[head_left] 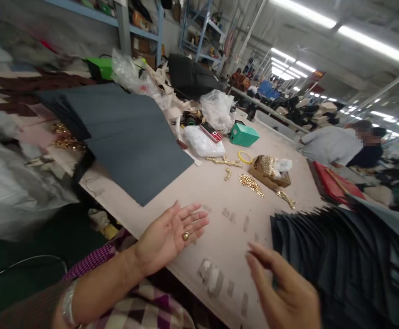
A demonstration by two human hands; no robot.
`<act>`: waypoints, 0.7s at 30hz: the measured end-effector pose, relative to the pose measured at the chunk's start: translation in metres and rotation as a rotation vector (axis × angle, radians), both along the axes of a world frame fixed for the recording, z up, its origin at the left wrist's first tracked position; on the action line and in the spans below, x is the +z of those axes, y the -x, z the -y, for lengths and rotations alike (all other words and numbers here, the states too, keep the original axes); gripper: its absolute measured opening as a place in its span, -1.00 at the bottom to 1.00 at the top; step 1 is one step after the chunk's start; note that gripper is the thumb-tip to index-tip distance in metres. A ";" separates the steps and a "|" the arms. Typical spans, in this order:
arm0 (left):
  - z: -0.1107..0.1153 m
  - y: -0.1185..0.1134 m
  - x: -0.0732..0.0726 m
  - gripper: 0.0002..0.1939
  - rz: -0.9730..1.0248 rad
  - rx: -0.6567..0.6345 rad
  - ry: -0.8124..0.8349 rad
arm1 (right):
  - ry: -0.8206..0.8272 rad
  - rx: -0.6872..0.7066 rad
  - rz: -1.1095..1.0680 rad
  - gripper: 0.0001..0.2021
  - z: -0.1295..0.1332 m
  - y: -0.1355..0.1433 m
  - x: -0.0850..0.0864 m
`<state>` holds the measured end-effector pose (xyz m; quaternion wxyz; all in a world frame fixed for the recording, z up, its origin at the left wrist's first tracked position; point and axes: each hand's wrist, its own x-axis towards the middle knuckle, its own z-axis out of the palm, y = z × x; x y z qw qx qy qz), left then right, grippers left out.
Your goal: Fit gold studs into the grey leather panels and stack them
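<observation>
My left hand [175, 233] is palm up over the table's near edge, its fingers stretched out. A small round gold piece [186, 236] shows at the base of the fingers; I cannot tell if it is a worn ring. My right hand [284, 285], slightly blurred, hovers over the table [216, 187] near a stack of dark sheets [326, 246]. Its thumb and forefinger are a little apart, with nothing visible between them. Ahead lie a pile of gold chain [250, 183] and a brown box [269, 179] holding gold chain.
Large dark sheets [127, 137] cover the table's left part. Farther back are a red phone [211, 132], a white plastic bag [202, 142], a green box [243, 135] and a yellow ring [245, 156]. A person [332, 144] bends over at the right beyond red material [336, 183].
</observation>
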<state>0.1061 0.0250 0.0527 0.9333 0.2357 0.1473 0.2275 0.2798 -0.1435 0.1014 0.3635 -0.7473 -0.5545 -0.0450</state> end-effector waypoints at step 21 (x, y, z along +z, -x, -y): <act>0.003 0.016 -0.029 -0.39 -0.005 0.259 -0.277 | 0.167 0.217 -0.221 -0.79 -0.101 0.085 -0.062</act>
